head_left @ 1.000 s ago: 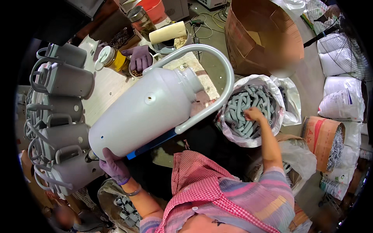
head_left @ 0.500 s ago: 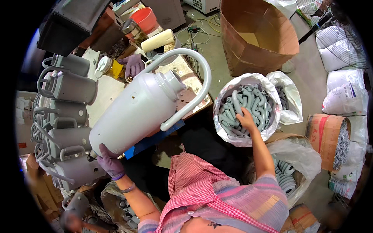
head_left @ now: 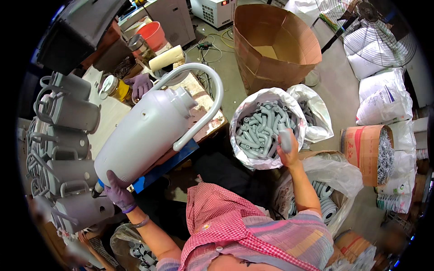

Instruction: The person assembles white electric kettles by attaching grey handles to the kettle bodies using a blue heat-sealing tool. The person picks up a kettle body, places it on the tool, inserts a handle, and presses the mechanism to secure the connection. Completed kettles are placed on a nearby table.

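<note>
A large pale grey plastic flask shell (head_left: 140,124), with a neck and a big looped handle (head_left: 216,90), lies tilted over the workbench edge, neck to the upper right. My left hand (head_left: 120,195), in a purple glove, grips its base end, thumb on the shell; the other fingers are mostly hidden. A dark-tipped tool end (head_left: 96,190) shows beside that hand. My bare right hand (head_left: 290,156) is closed round a grey curved plastic handle piece (head_left: 285,141), held over the near right rim of a white sack (head_left: 242,151) full of similar pieces (head_left: 260,131).
Several grey shells with handles (head_left: 72,110) line the left. On the bench (head_left: 106,115) are a lidded jar (head_left: 118,89), a purple glove (head_left: 139,84) and a red bucket (head_left: 153,35). A big carton (head_left: 275,54) stands behind the sack, a fan (head_left: 368,27) far right.
My right hand has lifted a grey handle piece from the pile and drawn it toward me. My left hand still holds the shell's base. The whole view has shifted slightly.
</note>
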A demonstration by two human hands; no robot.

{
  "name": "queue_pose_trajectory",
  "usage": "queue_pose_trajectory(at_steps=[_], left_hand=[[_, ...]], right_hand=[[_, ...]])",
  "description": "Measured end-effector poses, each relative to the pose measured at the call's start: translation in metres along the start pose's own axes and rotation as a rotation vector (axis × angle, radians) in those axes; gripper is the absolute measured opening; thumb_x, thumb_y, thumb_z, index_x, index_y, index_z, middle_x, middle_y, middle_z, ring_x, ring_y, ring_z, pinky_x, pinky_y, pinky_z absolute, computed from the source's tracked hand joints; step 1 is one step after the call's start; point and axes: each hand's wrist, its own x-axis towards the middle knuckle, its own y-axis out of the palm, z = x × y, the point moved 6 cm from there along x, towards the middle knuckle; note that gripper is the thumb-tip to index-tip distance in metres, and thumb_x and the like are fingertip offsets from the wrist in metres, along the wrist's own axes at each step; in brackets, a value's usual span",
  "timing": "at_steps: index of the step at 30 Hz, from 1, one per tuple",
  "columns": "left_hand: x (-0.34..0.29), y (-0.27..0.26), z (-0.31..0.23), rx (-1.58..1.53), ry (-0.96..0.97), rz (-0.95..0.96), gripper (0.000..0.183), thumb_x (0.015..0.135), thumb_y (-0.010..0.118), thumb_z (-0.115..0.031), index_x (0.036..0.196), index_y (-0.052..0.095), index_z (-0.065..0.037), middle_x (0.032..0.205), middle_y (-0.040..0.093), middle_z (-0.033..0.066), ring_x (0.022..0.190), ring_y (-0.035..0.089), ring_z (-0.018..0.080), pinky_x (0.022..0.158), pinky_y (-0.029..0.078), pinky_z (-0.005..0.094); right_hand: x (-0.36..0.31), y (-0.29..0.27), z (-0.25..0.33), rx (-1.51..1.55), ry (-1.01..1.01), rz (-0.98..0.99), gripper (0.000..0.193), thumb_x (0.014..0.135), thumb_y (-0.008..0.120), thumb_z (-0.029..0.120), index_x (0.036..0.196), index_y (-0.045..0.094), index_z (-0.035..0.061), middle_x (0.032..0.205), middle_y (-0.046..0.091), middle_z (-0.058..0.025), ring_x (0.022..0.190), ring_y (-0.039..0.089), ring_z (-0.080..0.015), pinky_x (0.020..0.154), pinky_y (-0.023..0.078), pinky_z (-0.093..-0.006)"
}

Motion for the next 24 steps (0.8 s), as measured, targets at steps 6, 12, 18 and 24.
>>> queue_pose_trajectory(at_steps=[6,12,18,24], left_hand=[[-0.002,0.009,-0.011,0.028,0.022,-0.023,0.047,0.097,0.066,-0.031,0.124,0.06,0.007,0.115,0.067,0.0107,0.101,0.063,0.0186,0.09,0.051,0.0331],[0.002,0.015,-0.032,-0.004,0.059,0.002,0.041,0.093,0.072,-0.026,0.12,0.063,0.004,0.111,0.068,0.0073,0.097,0.061,0.0141,0.091,0.048,0.0297],[0.005,0.011,-0.035,-0.036,0.014,0.009,0.04,0.087,0.079,-0.027,0.111,0.069,0.004,0.101,0.071,0.0049,0.09,0.062,0.0103,0.084,0.05,0.0269],[0.003,0.014,-0.029,-0.02,-0.06,0.022,0.038,0.086,0.081,-0.028,0.106,0.071,0.004,0.096,0.072,0.0061,0.086,0.063,0.0118,0.081,0.05,0.0281]], right_hand=[[-0.025,-0.025,-0.131,-0.692,0.74,0.705,0.067,0.085,0.07,0.047,0.129,0.055,-0.0014,0.117,0.063,-0.0299,0.114,0.059,-0.0446,0.097,0.047,-0.0474],[0.166,-0.021,0.131,0.045,0.118,0.039,0.033,0.104,0.05,0.031,0.114,0.062,0.0014,0.056,0.042,0.0063,0.042,0.035,-0.0023,0.04,0.028,-0.0212],[0.25,0.174,0.295,0.228,-0.246,0.473,0.059,0.104,0.038,0.053,0.094,0.067,0.0029,0.056,0.047,0.0034,0.049,0.042,-0.0047,0.046,0.034,-0.0256],[0.255,0.259,0.313,0.136,-0.18,0.838,0.055,0.102,0.048,0.052,0.092,0.068,0.0017,0.061,0.051,0.0002,0.055,0.046,-0.0081,0.051,0.036,-0.027]])
